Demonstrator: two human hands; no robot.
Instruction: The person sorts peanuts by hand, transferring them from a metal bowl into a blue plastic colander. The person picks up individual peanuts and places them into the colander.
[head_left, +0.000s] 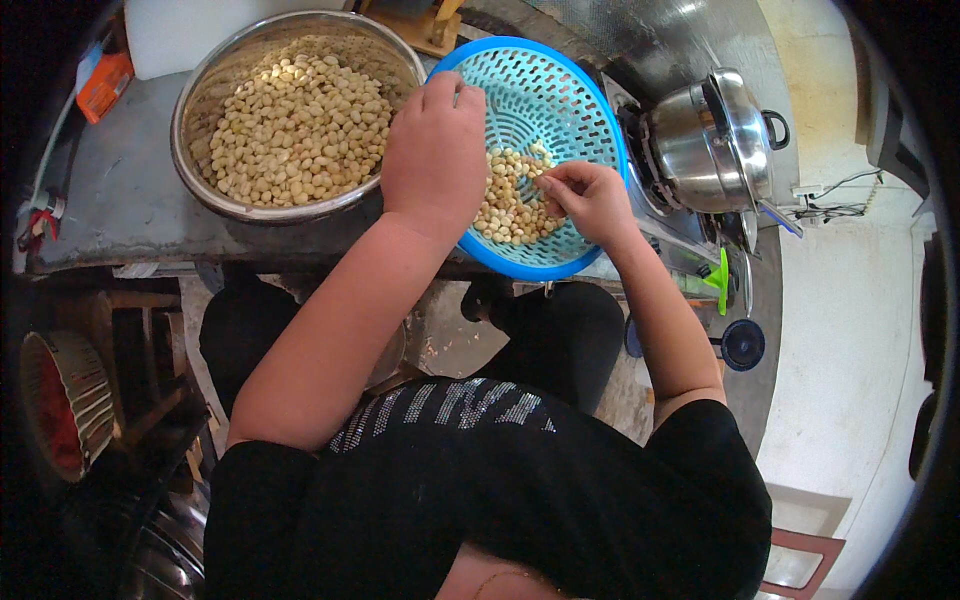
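Observation:
Pale oval seeds (300, 135) heap in a wide stainless steel bowl (196, 196) on the left of the counter. To its right is a plastic colander (559, 90), light blue-green inside with a bright blue rim. A smaller batch of the seeds (510, 217) lies in its bottom. My left hand (435, 150), back up and fingers curled, is over the colander's left side, close to the bowl; its palm is hidden. Inside the colander, my right hand (589, 196) has thumb and forefinger brought together just above the seeds. Whether a seed sits between them is too small to tell.
A lidded steel pot (697, 146) stands on the gas stove right of the colander. An orange packet (105, 86) and a white block (187, 34) lie at the back left. Below the counter on the left is a basket (90, 397). A green plastic tool (720, 281) sits at the right.

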